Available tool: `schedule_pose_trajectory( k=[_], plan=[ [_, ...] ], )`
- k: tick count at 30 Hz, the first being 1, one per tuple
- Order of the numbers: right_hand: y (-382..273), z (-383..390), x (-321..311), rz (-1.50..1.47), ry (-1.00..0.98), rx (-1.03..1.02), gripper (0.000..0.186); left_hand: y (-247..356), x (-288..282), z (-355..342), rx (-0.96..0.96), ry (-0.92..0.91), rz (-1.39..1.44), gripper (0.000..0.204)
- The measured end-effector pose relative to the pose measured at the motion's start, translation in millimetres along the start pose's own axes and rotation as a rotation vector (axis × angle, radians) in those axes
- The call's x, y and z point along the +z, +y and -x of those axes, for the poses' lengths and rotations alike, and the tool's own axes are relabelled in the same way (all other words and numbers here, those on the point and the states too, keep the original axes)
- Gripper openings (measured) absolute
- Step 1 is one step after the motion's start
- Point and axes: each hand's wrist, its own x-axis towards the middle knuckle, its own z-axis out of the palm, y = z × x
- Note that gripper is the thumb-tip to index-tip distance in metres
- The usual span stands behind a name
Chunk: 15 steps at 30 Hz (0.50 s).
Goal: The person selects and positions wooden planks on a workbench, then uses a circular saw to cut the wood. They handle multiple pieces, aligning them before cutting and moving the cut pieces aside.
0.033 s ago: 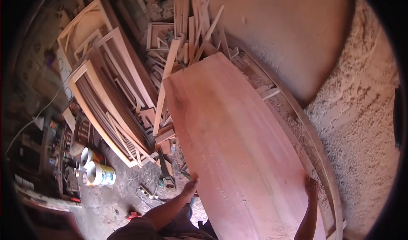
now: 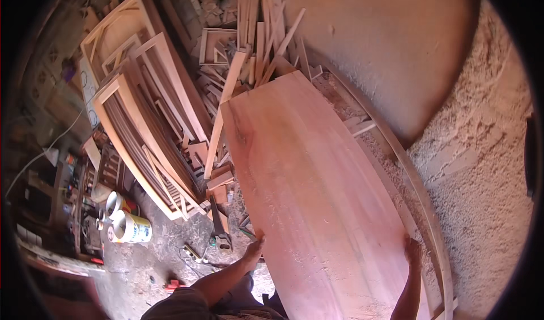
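Observation:
A wide reddish wooden panel (image 2: 309,189) lies in front of me, running from the lower edge to the heap of offcuts. Wood dust and small shavings are scattered over its face. On its left edge, my left hand (image 2: 254,250) is closed, thumb by the top face and the other fingers mostly hidden. Opposite it, my right hand (image 2: 413,249) grips the right edge, fingers curled round the rim. A handsaw (image 2: 220,228) rests on the floor left of the panel, apart from my left hand.
Wooden frames (image 2: 148,144) lean together at the left. Offcuts (image 2: 258,42) are piled beyond the panel. White buckets (image 2: 132,230), a power strip (image 2: 194,253) and a red object (image 2: 174,285) are on the floor. A long wooden rail (image 2: 422,187) and sawdust (image 2: 476,206) lie to the right.
The whole view has shifted very slightly. Both hands keep their places on the panel's edges.

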Motion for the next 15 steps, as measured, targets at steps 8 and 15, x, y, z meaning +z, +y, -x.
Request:
schedule_pose_trajectory(
  k=[8,15],
  plan=[
    [11,-12,13,-0.007,0.091,0.011,0.085,-26,49,-13,0.162,0.054,0.509,0.073],
    [-44,79,-49,-0.054,0.25,0.022,0.074,-37,10,18,0.084,-0.013,0.521,0.09]
  ],
)
